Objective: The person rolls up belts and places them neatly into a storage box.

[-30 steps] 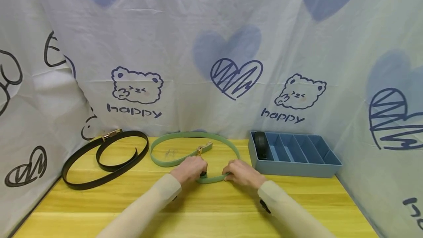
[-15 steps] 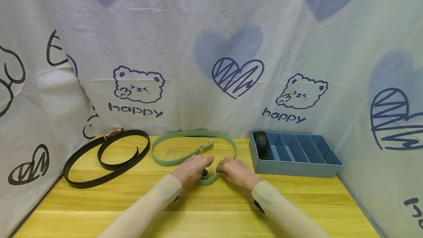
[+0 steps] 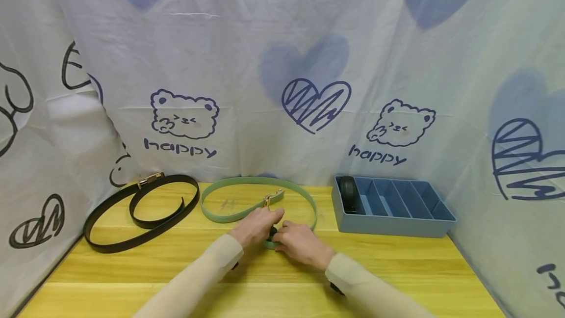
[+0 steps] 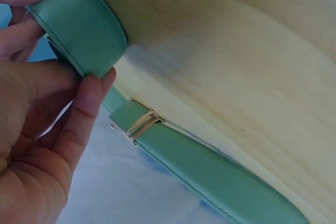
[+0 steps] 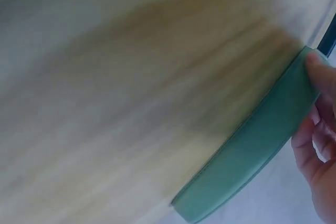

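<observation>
A green belt [image 3: 260, 179] lies in a wide loop on its edge on the table, its gold-coloured buckle [image 3: 267, 200] just beyond my left hand [image 3: 257, 225]. That hand pinches the belt's curled end, with thumb and fingers on the strap in the left wrist view, where the buckle [image 4: 143, 123] shows behind. Close beside it, my right hand [image 3: 302, 244] holds the curled part from the right. In the right wrist view, its thumb lies on one face of the green strap [image 5: 252, 145] and fingers are behind. The inside of the curl is mostly hidden.
A black belt [image 3: 119, 248] lies loosely coiled at the left. At the right stands a blue-grey divided box [image 3: 393, 225], with a rolled black belt [image 3: 348, 193] in its leftmost compartment. A printed cloth [image 3: 247, 87] hangs behind the wooden table [image 3: 282, 293].
My right hand has moved left along the green strap until it is beside my left hand, and the free stretch between them has shortened. The left hand stays nearly in place.
</observation>
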Tool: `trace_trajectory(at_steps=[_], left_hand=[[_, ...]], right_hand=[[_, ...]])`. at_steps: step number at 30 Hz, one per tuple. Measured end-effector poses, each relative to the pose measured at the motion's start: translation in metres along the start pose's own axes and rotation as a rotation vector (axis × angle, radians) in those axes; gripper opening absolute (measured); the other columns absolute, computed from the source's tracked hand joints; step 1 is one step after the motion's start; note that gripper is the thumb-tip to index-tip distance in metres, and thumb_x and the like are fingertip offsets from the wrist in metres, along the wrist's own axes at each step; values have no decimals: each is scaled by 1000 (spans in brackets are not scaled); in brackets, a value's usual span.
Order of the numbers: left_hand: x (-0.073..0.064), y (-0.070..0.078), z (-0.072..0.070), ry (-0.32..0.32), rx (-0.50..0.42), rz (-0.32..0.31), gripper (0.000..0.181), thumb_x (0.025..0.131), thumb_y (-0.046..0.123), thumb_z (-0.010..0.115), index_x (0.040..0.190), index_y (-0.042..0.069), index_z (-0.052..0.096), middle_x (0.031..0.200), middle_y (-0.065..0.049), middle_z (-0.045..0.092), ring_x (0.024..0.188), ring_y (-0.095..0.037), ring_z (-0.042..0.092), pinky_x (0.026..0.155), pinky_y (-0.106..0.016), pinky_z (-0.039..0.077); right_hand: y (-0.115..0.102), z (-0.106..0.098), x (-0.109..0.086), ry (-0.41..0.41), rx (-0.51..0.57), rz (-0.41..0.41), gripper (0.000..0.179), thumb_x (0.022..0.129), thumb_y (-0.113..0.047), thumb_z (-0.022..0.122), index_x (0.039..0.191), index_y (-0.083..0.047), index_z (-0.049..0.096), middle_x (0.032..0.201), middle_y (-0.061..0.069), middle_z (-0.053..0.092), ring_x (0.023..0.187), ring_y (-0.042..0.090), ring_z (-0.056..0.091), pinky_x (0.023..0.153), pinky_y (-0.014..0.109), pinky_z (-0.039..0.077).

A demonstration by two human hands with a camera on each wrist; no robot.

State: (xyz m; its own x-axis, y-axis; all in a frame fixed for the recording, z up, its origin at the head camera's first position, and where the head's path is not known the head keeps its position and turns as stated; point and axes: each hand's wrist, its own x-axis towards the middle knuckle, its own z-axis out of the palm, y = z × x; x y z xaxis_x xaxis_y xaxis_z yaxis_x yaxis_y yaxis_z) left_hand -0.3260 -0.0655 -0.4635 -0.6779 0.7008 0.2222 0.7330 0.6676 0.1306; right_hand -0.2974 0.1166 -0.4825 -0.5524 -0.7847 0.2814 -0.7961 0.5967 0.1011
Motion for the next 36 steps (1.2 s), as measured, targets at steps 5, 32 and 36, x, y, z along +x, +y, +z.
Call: trace_trajectory(at_steps=[5, 32, 36], left_hand=[[0, -5, 0, 5, -23, 40, 24, 92, -6, 61, 87, 14, 50, 64, 6, 43, 54, -8, 37, 53, -22, 33], [1, -10, -4, -127, -124, -88, 19, 93, -1, 63, 87, 13, 74, 81, 2, 71, 67, -7, 59, 64, -21, 50], [1, -10, -4, -141, -107, -117, 15, 93, 0, 62, 96, 11, 71, 89, -2, 71, 71, -10, 61, 65, -22, 50]], right_hand=[[13, 0, 2, -38, 40, 62, 2, 90, -21, 72, 87, -21, 73, 88, -9, 70, 81, 10, 60, 71, 26, 51], [30, 1, 3, -24, 232, -12, 17, 95, -16, 64, 112, -18, 65, 95, -5, 72, 85, 8, 66, 78, 25, 53], [33, -1, 3, -41, 269, 15, 14, 94, -15, 66, 107, -16, 63, 94, -5, 72, 83, 9, 66, 77, 26, 53]])
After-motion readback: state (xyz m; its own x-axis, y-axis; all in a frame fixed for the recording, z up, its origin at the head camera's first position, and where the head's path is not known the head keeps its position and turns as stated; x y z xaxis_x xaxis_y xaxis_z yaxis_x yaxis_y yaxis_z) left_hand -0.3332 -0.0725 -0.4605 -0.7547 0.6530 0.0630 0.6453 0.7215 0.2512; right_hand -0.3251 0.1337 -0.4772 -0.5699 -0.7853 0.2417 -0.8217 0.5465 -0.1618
